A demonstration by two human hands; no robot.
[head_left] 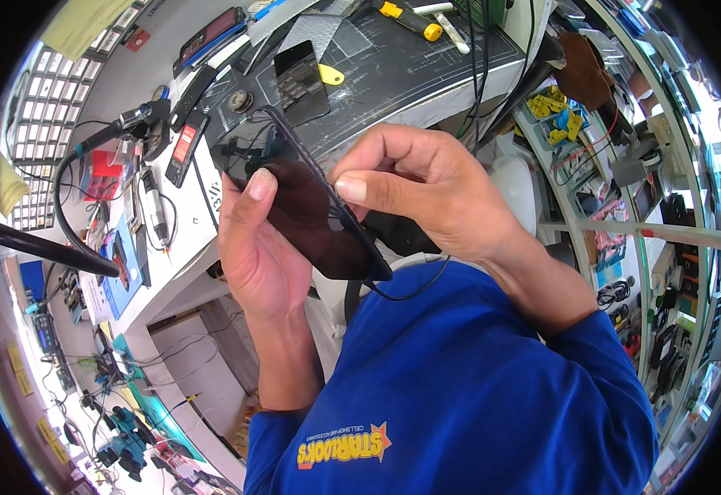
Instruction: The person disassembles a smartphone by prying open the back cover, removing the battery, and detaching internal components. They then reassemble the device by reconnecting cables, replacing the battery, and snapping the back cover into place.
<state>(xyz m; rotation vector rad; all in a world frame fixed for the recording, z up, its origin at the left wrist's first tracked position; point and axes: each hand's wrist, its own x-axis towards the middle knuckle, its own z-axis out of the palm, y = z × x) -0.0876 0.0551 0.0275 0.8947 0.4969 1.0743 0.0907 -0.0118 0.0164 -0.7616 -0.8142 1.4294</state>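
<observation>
A dark, glossy smartphone [307, 219] is tilted in front of my chest, its black screen turned toward the left. My left hand [263, 239] grips it, thumb lying over the screen and the other fingers mostly hidden. At the phone's long side edge, the thumb and index finger of my right hand [426, 186] are pressed together in a pinch. Whatever sits between those fingertips is hidden. A thin black cable [414, 294] loops near the phone's lower end. Beyond my hands, a second dark phone [301, 78] rests on the black work mat [377, 91], partly over a yellow flat tool [331, 75].
Left of the mat are a small round tin [241, 101], a black-and-red package [187, 148] and a pen-like tool [156, 210] with a cord. A yellow-and-black tool [410, 21] lies at the back. Black cables [480, 74] hang at the desk's right edge. Crowded shelves [608, 190] stand right.
</observation>
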